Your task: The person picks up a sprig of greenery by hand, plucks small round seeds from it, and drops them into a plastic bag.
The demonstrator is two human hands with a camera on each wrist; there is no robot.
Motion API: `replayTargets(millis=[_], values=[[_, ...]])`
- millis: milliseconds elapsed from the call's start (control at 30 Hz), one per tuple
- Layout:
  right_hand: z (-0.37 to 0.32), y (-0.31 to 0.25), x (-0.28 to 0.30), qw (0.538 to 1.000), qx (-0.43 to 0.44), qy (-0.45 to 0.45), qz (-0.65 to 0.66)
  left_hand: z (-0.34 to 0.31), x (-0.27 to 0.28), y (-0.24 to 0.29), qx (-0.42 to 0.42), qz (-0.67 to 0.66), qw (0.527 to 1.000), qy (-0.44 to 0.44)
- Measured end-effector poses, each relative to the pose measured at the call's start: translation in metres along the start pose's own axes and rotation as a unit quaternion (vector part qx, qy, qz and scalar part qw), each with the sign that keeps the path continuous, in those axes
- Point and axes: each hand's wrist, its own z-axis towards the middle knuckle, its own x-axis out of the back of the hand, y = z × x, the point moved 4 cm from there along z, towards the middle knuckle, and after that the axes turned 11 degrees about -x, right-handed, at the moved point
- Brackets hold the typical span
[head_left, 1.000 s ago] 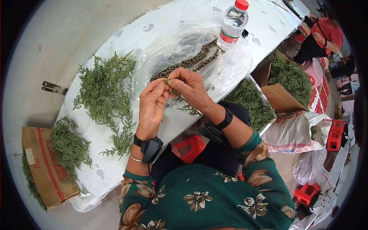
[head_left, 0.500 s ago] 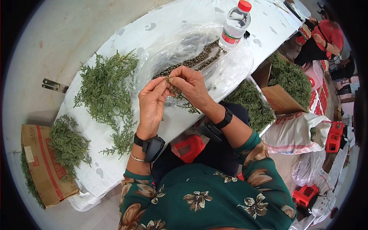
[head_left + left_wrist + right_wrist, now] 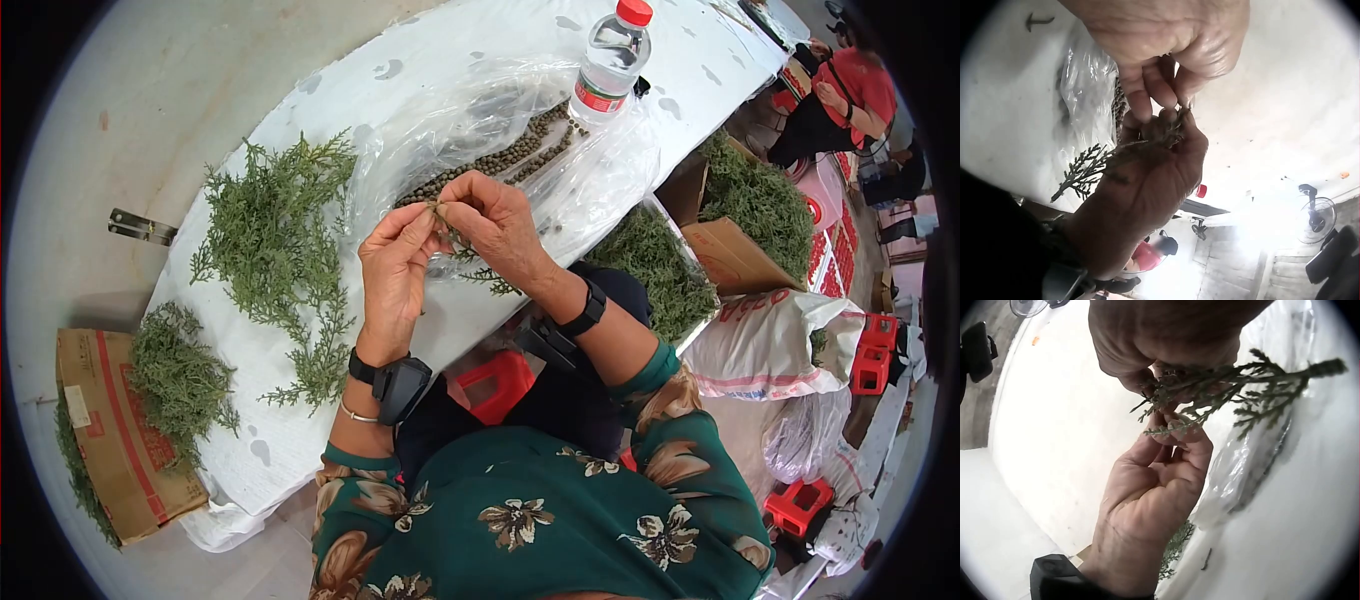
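Observation:
Over the white table, both hands meet fingertip to fingertip. The right hand holds a small green conifer sprig, whose woody stem sticks out past the palm. Thumb and fingers of the left hand pinch at the sprig's leafy end, against the right fingertips; the exact pinched spot is mostly hidden by the fingers. Just beyond the hands, a clear plastic bag lies spread out with many small brown round beads on it.
A loose pile of conifer sprigs lies left of the hands. A water bottle stands behind the bag. Cardboard boxes with greenery flank the table. At the right are a white woven sack and a person in red.
The hands stay nearly in place, still pinching at the sprig. The sprig's visible part below the right hand has shifted slightly.

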Motion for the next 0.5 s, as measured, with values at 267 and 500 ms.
replayTargets(millis=[267,500], values=[[-0.0016,-0.0023,0.0007,1.0,0.011,0.004,-0.027,-0.0008,0.0015,-0.001,-0.015,0.019,1.0,0.007],[-0.003,0.0001,0.0011,1.0,-0.017,-0.014,-0.004,-0.0021,0.0006,0.0004,-0.025,0.019,0.999,0.008]])
